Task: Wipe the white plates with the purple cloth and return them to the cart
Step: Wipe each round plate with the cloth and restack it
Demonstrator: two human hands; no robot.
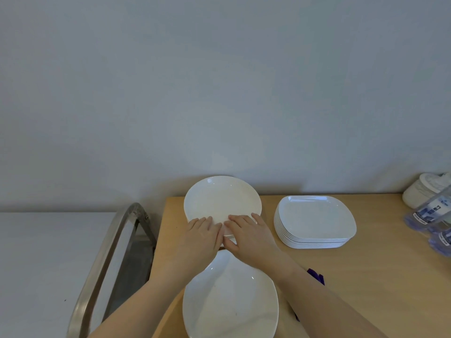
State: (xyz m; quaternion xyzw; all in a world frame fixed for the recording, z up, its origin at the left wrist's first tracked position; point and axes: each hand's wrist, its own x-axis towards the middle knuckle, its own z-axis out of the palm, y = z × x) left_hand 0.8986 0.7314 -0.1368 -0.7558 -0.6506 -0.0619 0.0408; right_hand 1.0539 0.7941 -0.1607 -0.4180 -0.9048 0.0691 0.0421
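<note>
On the far plate stack (220, 198), both hands (227, 236) rest.

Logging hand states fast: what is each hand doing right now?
Left hand: fingers on the near rim of the top round plate, gripping it.
Right hand: same plate, same rim.

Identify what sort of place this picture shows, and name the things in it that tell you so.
Probably a restaurant or canteen service area. Stacks of matching white plates stand on a wooden table, a metal cart waits beside it, and both hands rest on a round plate stack.
</note>
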